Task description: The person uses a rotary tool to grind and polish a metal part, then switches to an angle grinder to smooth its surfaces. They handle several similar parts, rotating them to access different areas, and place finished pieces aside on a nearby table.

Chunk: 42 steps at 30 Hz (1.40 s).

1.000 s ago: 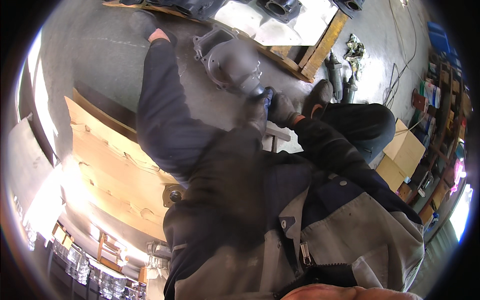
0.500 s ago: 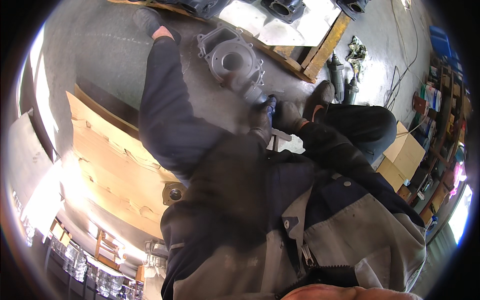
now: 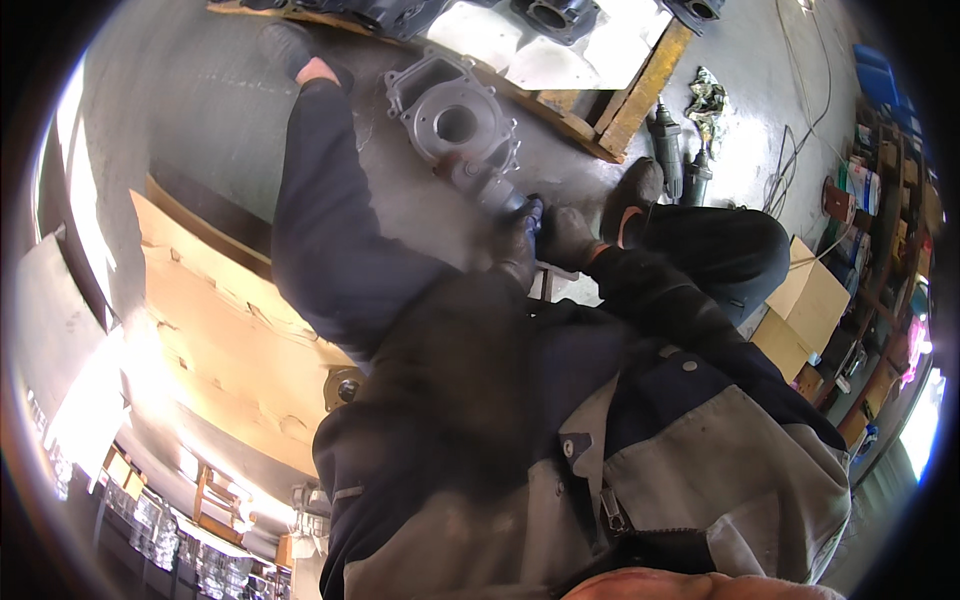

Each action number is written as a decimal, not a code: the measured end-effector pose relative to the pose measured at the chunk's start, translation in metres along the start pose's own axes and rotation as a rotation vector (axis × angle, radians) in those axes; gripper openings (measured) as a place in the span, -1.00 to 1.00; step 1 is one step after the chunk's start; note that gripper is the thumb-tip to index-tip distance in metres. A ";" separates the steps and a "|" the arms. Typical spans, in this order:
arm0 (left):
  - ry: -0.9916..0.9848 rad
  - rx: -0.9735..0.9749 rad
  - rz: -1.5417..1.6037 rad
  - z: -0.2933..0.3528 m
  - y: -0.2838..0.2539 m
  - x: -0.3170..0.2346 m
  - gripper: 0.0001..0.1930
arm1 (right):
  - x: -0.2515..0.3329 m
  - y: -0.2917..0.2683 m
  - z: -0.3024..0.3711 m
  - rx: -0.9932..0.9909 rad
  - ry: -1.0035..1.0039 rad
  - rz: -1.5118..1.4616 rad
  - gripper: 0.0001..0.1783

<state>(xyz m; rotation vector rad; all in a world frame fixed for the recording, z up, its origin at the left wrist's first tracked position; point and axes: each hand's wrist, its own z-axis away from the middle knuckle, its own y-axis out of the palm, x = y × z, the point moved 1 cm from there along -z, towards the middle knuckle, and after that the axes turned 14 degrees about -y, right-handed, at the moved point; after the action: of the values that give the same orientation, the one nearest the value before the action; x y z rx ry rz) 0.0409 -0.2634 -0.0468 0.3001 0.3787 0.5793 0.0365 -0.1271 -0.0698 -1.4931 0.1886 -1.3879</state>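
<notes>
A grey metal casting (image 3: 428, 112) with a round central bore and bolt lugs rests on the floor between my legs. Against its near side is the head of a handheld power tool (image 3: 492, 190), probably a grinder; the tip is blurred. My gloved left hand (image 3: 520, 243) is closed around the tool's near end, where some blue shows. Close beside it, my gloved right hand (image 3: 567, 238) is also closed at the rear of the tool. My fingers partly hide its body, so the exact grip cannot be seen.
A wooden pallet (image 3: 645, 85) carrying dark castings (image 3: 553, 14) lies beyond. Two grey cylindrical power tools (image 3: 667, 150) and a crumpled rag (image 3: 706, 98) are on the floor at right, near loose cables (image 3: 790, 165). Large cardboard (image 3: 215, 330) lies left, open carton (image 3: 800, 300) right.
The whole view has shifted slightly, so the casting appears a little further left. Both hands stay on the power tool, which remains at the casting's near side.
</notes>
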 end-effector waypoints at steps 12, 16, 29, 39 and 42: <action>0.043 -0.079 -0.631 0.017 0.035 -0.039 -0.58 | 0.011 -0.022 0.000 -0.220 0.248 -0.161 -0.65; 0.026 -0.143 -0.496 -0.002 0.019 -0.032 -0.67 | 0.019 -0.026 -0.015 -0.008 0.216 0.010 -0.49; 0.070 -0.149 -0.198 -0.008 0.010 -0.049 -0.59 | 0.029 -0.047 -0.055 -0.031 0.078 -0.107 -0.49; 0.288 -0.221 -0.448 -0.048 0.016 -0.074 -0.57 | 0.046 -0.085 -0.083 -0.043 0.186 -0.124 -0.64; 0.382 -0.305 -0.523 -0.041 0.017 -0.060 -0.54 | 0.050 -0.070 -0.059 -0.034 0.285 -0.157 -0.63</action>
<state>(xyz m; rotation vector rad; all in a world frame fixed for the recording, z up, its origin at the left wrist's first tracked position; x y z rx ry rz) -0.0311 -0.2776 -0.0607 -0.2087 0.7009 0.1683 -0.0302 -0.1635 0.0016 -1.3560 0.2789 -1.7306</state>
